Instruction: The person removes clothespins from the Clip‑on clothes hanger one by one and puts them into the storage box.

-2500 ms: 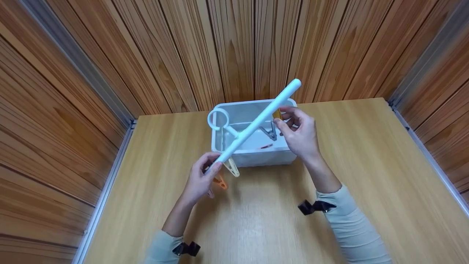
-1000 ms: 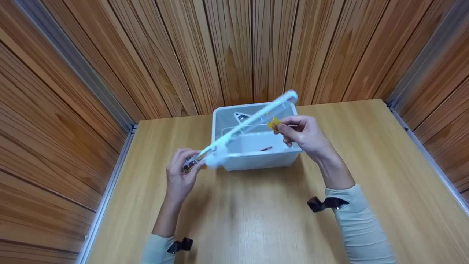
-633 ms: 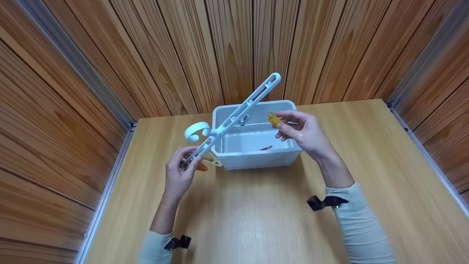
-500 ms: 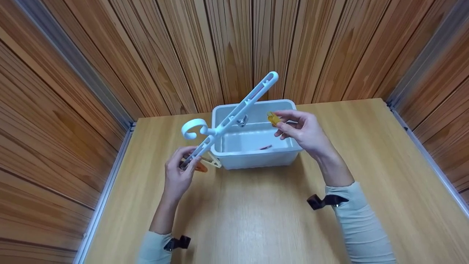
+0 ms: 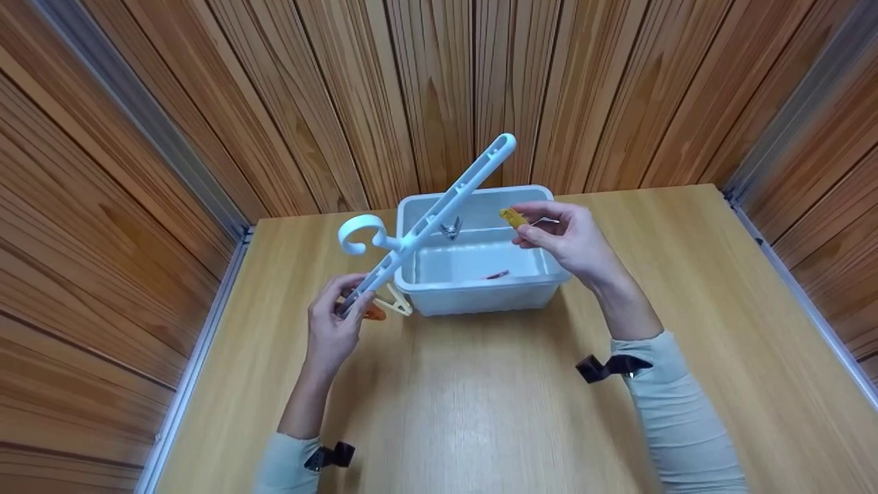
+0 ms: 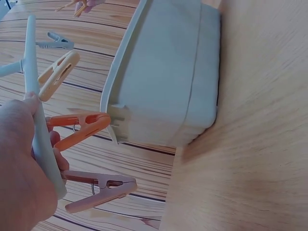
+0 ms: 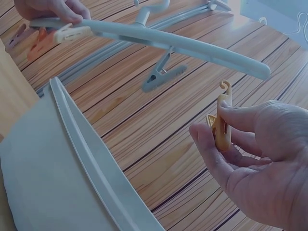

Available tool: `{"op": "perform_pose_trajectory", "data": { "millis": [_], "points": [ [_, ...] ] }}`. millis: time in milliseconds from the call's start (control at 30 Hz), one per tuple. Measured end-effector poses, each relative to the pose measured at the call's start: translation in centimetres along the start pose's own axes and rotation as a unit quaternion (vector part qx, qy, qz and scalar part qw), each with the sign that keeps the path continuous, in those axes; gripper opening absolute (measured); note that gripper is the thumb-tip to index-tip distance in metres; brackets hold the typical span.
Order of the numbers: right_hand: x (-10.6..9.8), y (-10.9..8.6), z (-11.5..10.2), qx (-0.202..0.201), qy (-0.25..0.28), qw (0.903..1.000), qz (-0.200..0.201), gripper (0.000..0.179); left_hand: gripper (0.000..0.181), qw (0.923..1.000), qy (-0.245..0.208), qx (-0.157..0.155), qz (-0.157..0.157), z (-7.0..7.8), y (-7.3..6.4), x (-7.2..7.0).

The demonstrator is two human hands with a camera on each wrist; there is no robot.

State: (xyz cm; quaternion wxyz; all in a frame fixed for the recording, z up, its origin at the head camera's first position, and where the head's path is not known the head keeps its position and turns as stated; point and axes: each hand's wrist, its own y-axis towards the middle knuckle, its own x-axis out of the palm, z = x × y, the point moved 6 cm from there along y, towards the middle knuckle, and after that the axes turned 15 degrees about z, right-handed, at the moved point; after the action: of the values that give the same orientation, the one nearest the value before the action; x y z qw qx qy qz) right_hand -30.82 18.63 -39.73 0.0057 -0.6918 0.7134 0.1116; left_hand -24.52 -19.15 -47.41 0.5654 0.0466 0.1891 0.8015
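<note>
My left hand (image 5: 334, 319) grips a light blue hanger (image 5: 453, 199) near its lower left end; the bar slants up to the right over the box, slotted underside showing. Its curled hook (image 5: 360, 230) points left. From the bar hang a pink clothespin (image 6: 103, 190), an orange clothespin (image 6: 86, 127), a cream clothespin (image 6: 57, 74) and a grey-blue clothespin (image 7: 163, 77). With thumb and fingertips my right hand (image 5: 573, 240) pinches a yellow clothespin (image 7: 224, 120) above the box's right side. A small hook tops this clothespin, which is apart from the bar.
A pale grey plastic box (image 5: 480, 283) stands on the wooden table (image 5: 466, 398), below the hanger. Inside, near its front wall, lies a small red item (image 5: 497, 274). Wood-plank walls (image 5: 439, 89) rise behind the table and at both sides.
The hanger has rolled so its slotted underside shows, and its hook has swung left and down. My left hand has moved left. The yellow clothespin has turned in my right fingers.
</note>
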Motion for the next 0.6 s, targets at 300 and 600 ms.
{"op": "perform_pose_trajectory", "data": {
  "millis": [300, 600],
  "points": [
    [-0.2, 1.2, 0.2, 0.011, -0.026, 0.9996, 0.001, 0.04, 0.029, 0.9998, 0.014, -0.006, 0.012, -0.5, -0.2, -0.9],
    [-0.1, 3.0, 0.9, 0.023, -0.053, 0.9983, 0.005, 0.039, 0.028, 0.9991, 0.029, -0.029, 0.015, -1.3, -0.3, -1.8]
  ]
}}
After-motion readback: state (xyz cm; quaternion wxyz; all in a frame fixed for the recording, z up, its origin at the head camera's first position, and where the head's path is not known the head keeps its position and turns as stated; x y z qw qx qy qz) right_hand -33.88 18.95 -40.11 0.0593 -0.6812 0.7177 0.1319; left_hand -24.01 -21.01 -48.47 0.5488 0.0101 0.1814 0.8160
